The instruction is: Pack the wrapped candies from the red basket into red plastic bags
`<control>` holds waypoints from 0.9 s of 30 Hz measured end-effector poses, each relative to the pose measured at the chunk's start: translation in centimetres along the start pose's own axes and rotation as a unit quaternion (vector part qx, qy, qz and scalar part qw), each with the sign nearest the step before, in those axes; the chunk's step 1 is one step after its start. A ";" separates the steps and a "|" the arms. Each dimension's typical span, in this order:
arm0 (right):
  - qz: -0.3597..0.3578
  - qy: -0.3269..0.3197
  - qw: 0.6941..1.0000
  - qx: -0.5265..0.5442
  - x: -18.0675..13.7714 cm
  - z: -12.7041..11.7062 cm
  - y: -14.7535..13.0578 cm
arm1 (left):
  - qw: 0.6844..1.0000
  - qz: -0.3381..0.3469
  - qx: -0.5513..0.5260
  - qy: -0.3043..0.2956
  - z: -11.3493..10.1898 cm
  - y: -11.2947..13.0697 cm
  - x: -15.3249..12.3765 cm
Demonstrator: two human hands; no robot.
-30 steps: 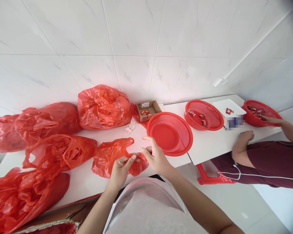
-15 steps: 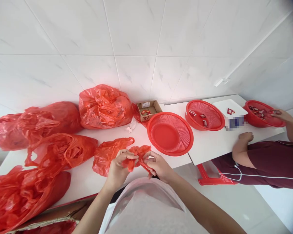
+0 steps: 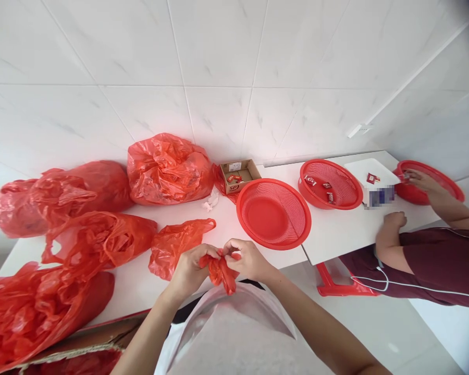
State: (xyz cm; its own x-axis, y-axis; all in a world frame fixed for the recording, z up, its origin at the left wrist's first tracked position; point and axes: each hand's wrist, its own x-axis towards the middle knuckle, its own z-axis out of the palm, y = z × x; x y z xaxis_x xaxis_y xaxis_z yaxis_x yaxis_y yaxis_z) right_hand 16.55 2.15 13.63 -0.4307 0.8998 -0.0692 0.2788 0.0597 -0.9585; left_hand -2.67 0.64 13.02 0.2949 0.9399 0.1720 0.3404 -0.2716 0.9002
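My left hand [image 3: 190,271] and my right hand [image 3: 249,259] pinch a crumpled red plastic bag [image 3: 222,276] between them, close to my body at the table's front edge. Its lower part hangs down toward my white apron [image 3: 234,333]. Fingers of both hands are closed on the gathered plastic, with the fingertips near each other. Just left of my hands a flat red plastic bag [image 3: 168,250] lies on the white table. Beyond my right hand stands a red mesh basket [image 3: 273,244] with nothing visible inside.
Filled red bags [image 3: 168,172] crowd the left side. A small cardboard box [image 3: 234,186] holds red packets by the wall. Rightward are another red basket [image 3: 330,204] with several packets, a white scale [image 3: 369,169], and a co-worker's hand [image 3: 422,182] over a further basket.
My hands have drawn closer together, and the held bag now hangs lower between them. The co-worker's hand has moved left over the far basket, lifting a small packet.
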 end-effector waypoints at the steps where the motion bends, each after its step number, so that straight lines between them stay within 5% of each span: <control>1: 0.010 -0.012 1.000 0.018 -0.1 0.2 0.0 | 1.000 0.004 0.012 0.014 0.3 -0.2 0.0; 7: 0.057 -0.002 0.986 0.156 -0.1 1.3 0.4 | 0.988 -0.001 0.092 0.124 1.5 -0.4 0.1; 11: 0.056 -0.006 0.974 0.219 0.5 0.8 0.7 | 0.984 0.038 0.119 0.126 0.7 0.1 0.1; 20: 0.082 -0.044 0.986 0.140 1.5 0.2 -1.3 | 0.981 0.104 0.143 0.081 -1.8 0.1 0.4; 27: 0.051 -0.044 0.997 -0.036 1.6 0.9 -2.6 | 0.973 0.044 0.149 0.173 -4.7 -0.3 -0.5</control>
State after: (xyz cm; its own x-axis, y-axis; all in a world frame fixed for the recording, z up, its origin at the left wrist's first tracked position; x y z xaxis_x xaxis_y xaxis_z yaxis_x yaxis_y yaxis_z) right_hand 14.33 3.05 15.71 -0.4691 0.8619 -0.1926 0.3843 0.0029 -0.9232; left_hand -7.15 1.24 14.56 0.0351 0.9097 0.4138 0.5868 -0.3540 0.7283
